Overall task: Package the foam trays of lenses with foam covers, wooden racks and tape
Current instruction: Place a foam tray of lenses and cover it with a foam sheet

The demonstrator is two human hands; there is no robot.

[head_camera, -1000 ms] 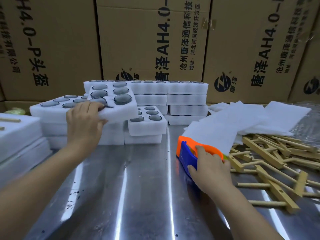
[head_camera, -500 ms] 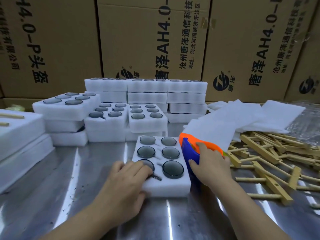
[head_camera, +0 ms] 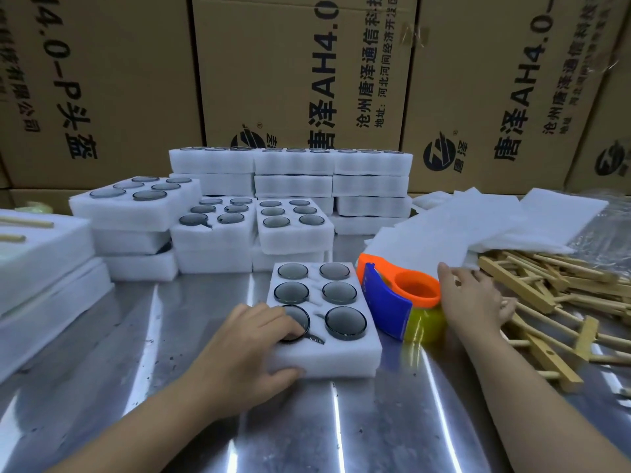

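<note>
Left hand (head_camera: 252, 349) holds the near left corner of a white foam tray (head_camera: 327, 356). Its fingers curl over the top and cover part of one lens, and the thumb presses the front side. This tray lies flat on the shiny metal table (head_camera: 341, 428), right in front of the person. It has six round dark lenses (head_camera: 345, 322) in two rows.

Right hand (head_camera: 474, 298) is not holding anything. Its fingers are loose and spread out, and they reach up to the edge of the white foam covers (head_camera: 461, 233). I cannot tell if they touch it.

Between the tray and the right hand stands an orange and blue tape dispenser (head_camera: 392, 302) with a yellow roll of tape, just beside the tray.

Wooden racks (head_camera: 546, 295) lie in a messy pile on the right, partly under the foam covers. More foam trays of lenses (head_camera: 293, 186) sit in stacks behind the front tray. Big brown cardboard boxes (head_camera: 290, 80) with black writing stand at the back.
</note>
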